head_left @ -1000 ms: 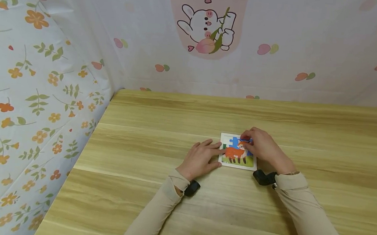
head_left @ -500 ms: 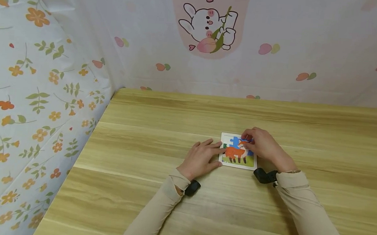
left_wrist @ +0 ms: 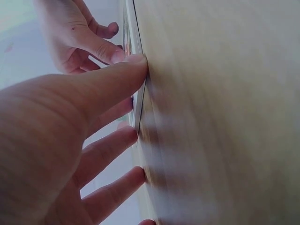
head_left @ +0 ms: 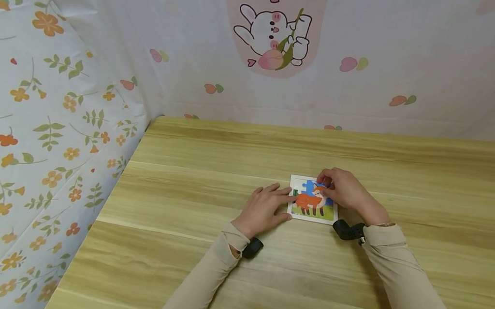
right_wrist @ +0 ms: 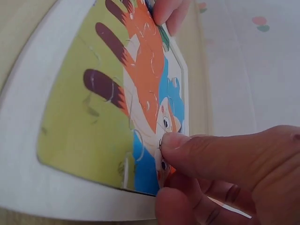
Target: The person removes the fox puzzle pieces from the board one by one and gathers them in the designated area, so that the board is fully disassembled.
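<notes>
A white-framed jigsaw puzzle [head_left: 310,207] with an orange fox on blue and green lies on the table. My left hand [head_left: 262,209] rests at its left edge with the fingers spread and nearly straight. In the left wrist view, the left thumb [left_wrist: 108,82] touches the near side of the frame. Over the upper right of the puzzle, my right hand [head_left: 347,191] pinches a puzzle piece [right_wrist: 162,165] showing part of the fox's face. The right thumb [right_wrist: 176,145] lies over the face, and the curled fingers partly hide the piece. White backing shows at the puzzle's upper left.
The wood-grain table [head_left: 212,156] extends around the puzzle on all sides. A white curtain [head_left: 186,48] with a rabbit print hangs along the back edge, and a flowered cloth [head_left: 57,134] hangs at the left. Black wrist cameras sit under both cuffs.
The fingertips of my right hand have shifted very slightly at the upper right of the puzzle, still pinching the piece. My left hand and the frame stay in place.
</notes>
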Motion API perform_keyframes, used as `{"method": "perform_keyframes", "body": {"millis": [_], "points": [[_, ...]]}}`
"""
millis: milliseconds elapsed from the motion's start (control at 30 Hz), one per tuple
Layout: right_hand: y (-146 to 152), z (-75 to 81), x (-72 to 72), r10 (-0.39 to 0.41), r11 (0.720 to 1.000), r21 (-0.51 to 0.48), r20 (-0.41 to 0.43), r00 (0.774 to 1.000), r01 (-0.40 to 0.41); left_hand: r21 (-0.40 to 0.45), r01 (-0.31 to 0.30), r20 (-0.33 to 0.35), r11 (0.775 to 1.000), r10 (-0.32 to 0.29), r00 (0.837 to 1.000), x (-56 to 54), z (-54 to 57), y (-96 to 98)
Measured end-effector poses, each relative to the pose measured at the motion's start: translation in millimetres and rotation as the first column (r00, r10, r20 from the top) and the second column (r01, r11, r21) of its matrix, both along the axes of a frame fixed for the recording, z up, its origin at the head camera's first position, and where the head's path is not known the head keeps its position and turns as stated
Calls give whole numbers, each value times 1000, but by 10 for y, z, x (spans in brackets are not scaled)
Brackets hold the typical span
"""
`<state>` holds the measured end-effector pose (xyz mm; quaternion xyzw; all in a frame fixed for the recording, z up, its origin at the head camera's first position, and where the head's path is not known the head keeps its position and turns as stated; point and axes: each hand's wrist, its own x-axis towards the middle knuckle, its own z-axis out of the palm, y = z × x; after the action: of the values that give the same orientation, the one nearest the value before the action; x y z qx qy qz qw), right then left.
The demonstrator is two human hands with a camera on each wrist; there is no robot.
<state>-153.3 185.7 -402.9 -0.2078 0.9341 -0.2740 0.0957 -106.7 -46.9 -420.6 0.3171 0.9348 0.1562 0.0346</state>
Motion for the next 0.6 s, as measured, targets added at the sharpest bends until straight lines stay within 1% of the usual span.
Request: {"method": "perform_keyframes", "body": {"millis": [200,300,600], "points": [[-10,-6,4,-15,1000,-24,23,1000,16,0,-2,5,1000,2,1000,5,6,-11],[0,-12,6,-10,999,-37,17,1000,11,-3,-3,7,1000,3,1000,3,2,-4],[-4,-16,30,-4,999,-40,-59,998,2,9,0,1,1000,0,1000,0,1,-4]]}}
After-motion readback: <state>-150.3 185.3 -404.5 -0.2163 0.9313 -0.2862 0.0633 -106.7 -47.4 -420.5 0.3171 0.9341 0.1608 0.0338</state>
